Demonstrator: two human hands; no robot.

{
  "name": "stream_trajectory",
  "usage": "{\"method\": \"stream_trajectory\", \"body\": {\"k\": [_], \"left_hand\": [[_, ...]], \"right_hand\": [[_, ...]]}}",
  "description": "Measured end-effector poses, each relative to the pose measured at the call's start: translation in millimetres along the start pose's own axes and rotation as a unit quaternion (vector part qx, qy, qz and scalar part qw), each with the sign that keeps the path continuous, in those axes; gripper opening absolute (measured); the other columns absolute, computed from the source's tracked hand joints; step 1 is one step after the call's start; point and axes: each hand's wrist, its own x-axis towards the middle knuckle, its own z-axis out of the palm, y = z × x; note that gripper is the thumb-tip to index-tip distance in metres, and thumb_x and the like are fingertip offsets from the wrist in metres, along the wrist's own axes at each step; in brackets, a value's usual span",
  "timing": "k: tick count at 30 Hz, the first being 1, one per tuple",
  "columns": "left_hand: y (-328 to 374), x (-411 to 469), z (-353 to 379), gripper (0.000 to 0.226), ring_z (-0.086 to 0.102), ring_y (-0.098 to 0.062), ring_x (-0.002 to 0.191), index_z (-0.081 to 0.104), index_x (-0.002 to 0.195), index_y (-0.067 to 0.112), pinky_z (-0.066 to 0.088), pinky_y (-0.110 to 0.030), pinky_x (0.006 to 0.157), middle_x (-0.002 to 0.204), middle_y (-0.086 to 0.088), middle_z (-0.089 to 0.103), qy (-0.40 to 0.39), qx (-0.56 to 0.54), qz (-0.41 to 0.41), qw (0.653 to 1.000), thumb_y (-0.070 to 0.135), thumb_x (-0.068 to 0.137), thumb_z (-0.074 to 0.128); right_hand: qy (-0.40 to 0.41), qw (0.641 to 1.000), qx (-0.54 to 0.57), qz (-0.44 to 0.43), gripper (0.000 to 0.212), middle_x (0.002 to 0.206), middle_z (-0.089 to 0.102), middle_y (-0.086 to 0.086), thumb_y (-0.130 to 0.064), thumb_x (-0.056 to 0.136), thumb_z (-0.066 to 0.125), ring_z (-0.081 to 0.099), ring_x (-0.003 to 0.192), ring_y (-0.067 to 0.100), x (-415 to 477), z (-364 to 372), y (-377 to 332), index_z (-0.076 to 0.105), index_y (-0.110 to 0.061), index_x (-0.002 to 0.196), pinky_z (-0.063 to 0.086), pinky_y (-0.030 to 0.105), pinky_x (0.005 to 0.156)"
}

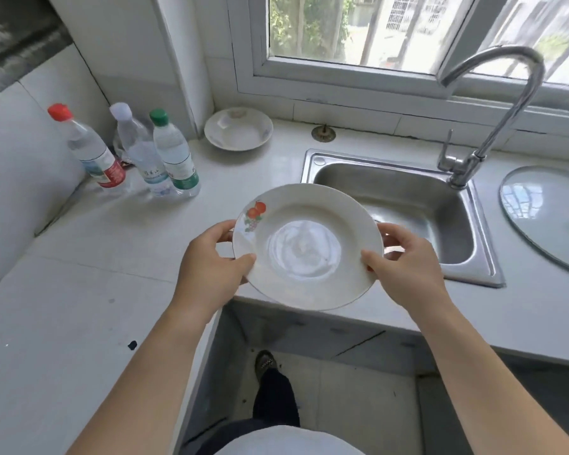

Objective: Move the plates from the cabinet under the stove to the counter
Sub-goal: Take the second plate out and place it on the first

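A white plate (306, 246) with a fruit print on its rim is held level in the air over the counter's inner corner, just left of the sink. My left hand (211, 261) grips its left rim and my right hand (404, 264) grips its right rim. A second white dish (238, 128) rests on the white counter (112, 244) at the back, near the window corner. The cabinet and the stove are out of sight.
Three plastic water bottles (138, 149) stand at the back left of the counter. A steel sink (408, 205) with a tall curved tap (493, 119) lies to the right, and a glass pot lid (546, 215) beyond it. My leg and shoe show on the floor below.
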Motion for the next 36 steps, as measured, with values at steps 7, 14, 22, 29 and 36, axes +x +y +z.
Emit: {"method": "stream_trajectory", "body": {"k": [7,14,22,29,36], "left_hand": [[22.0,102.5,-0.3,0.044,0.070,-0.016,0.074,0.057,0.107,0.031,0.058,-0.044,0.078,0.102,0.017,0.060,0.000,-0.027,0.010,1.000,0.000,0.077,0.064],[34.3,156.3,-4.8,0.046,0.069,-0.018,0.077,0.055,0.099,0.037,0.057,-0.050,0.079,0.093,0.022,0.060,0.014,-0.029,0.009,0.999,-0.003,0.077,0.063],[45.9,208.2,-15.3,0.039,0.068,-0.013,0.074,0.058,0.099,0.032,0.056,-0.038,0.075,0.092,0.021,0.059,0.022,0.018,-0.001,1.000,0.001,0.078,0.065],[41.3,272.3,-4.5,0.042,0.067,-0.015,0.081,0.055,0.103,0.031,0.051,-0.032,0.071,0.092,0.026,0.056,0.042,0.036,-0.043,0.998,-0.001,0.077,0.063],[20.5,333.6,14.4,0.045,0.064,-0.017,0.090,0.050,0.099,0.037,0.051,-0.036,0.081,0.092,0.024,0.057,0.080,0.043,-0.084,0.992,-0.001,0.077,0.057]], "right_hand": [[-0.012,0.998,-0.055,-0.026,0.032,0.080,0.061,-0.012,-0.013,0.075,0.070,0.062,0.058,0.009,95.1,24.2,-39.3,0.059,-0.034,0.095,0.056,0.036,0.067],[-0.021,0.995,-0.081,-0.061,0.035,0.081,0.063,-0.013,-0.011,0.076,0.068,0.064,0.072,0.017,151.8,51.3,-59.1,0.056,-0.042,0.086,0.054,0.026,0.063],[-0.086,0.990,-0.099,-0.054,0.034,0.084,0.063,-0.008,-0.015,0.074,0.071,0.064,0.069,0.013,224.3,79.0,-76.1,0.063,-0.029,0.103,0.052,0.027,0.055],[-0.129,0.980,-0.140,-0.062,0.033,0.083,0.057,-0.017,-0.013,0.076,0.069,0.063,0.063,0.012,300.5,113.7,-85.5,0.057,-0.035,0.098,0.053,0.033,0.068],[-0.161,0.973,-0.159,-0.049,0.030,0.089,0.061,-0.009,-0.014,0.075,0.067,0.067,0.068,0.019,365.8,158.8,-75.7,0.063,-0.027,0.101,0.053,0.034,0.068]]}}
